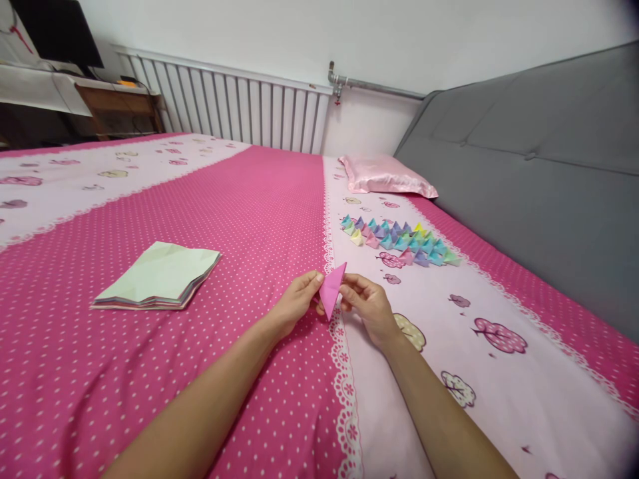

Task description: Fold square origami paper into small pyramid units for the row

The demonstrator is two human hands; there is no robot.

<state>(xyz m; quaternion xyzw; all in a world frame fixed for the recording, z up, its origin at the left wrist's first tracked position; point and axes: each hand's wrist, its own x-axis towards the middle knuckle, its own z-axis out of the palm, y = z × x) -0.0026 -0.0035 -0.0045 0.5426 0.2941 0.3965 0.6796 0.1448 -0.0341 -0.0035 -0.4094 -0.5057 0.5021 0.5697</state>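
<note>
A folded piece of pink paper (332, 291), creased into a pointed, roughly triangular shape, is held up just over the bed. My left hand (299, 298) pinches its left side between thumb and fingers. On the other side, my right hand (368, 303) has its fingers closed at the paper's right edge, some fingertips hidden behind it. Several small folded paper boats (399, 238) in blue, purple, green, yellow and pink stand in rows beyond my right hand. To the left lies a stack of square paper sheets (158, 274), pale green on top.
Everything rests on a bed with a pink dotted and tree-patterned sheet (239, 206). A pink pillow (387, 176) lies near the grey headboard (544, 159). Behind the bed are a white radiator (224, 100) and a desk with a monitor (57, 33).
</note>
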